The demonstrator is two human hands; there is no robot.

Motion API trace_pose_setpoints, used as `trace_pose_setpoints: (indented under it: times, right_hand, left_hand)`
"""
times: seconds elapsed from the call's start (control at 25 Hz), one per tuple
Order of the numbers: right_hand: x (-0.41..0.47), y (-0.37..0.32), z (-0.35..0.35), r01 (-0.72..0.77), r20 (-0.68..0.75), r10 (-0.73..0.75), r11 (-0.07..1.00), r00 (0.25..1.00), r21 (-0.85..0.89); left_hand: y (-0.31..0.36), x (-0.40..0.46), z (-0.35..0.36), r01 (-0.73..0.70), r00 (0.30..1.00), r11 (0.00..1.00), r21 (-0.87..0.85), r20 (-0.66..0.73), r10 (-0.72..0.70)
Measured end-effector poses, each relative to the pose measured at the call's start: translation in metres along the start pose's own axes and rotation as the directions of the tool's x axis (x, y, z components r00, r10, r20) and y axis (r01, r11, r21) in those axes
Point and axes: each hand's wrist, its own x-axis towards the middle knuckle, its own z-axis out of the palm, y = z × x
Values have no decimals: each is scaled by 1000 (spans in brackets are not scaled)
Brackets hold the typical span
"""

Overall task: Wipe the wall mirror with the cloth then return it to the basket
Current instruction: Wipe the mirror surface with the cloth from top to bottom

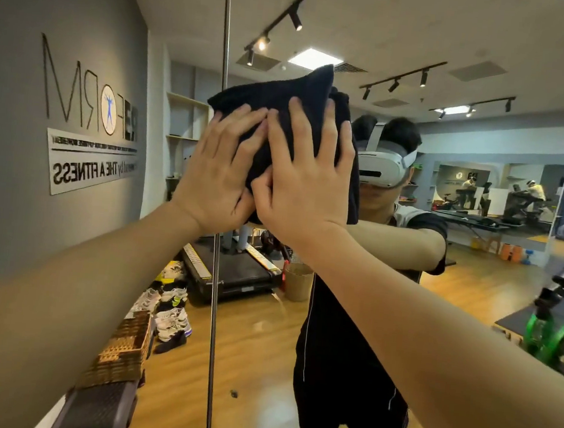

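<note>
Over at nine o'clock, the mirror [68, 229] throws back a gray wall with reversed lettering. Low at seven o'clock a woven basket [125, 350] shows, well below the action. Rows of shoes [170, 306] line the wooden floor beside it, a treadmill [234, 271] just past them toward six. A vertical seam [212, 310] splits the glass top to bottom.

Now the center: left hand [217, 177] is up, fingers spread and fairly straight, palm pressing flat on the dark cloth [277, 100]. Right beside it, touching, the right hand [306, 178] presses the same cloth, fingers splayed, thumb tucked into a fold. The cloth sits bunched against the mirror at about twelve o'clock, a peak poking above the fingertips.

Toward three o'clock, the reflected person wears a white headset [383, 164]. At four o'clock, green rings [549, 336] sit at the edge.
</note>
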Motion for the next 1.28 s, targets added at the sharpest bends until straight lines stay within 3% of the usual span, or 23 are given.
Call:
trace_pose_setpoints:
  times: [0.36,0.72,0.92,1.28]
  right_hand:
    - [-43,-9,8,84,54,-88,995,995,61]
    - [-127,5,6,176,144,-184,982,972,67]
    - [-118,65,-12,300,130,-301,954,945,29]
    - [-141,220,-81,263,3,-263,965,965,-5]
  left_hand:
    - [20,-50,3,92,996,996,3,19,-92]
    - [87,-113,6,139,974,990,36,175,-143]
    - [132,-82,16,169,973,986,0,163,-167]
    - [263,14,66,119,991,992,-34,58,-117]
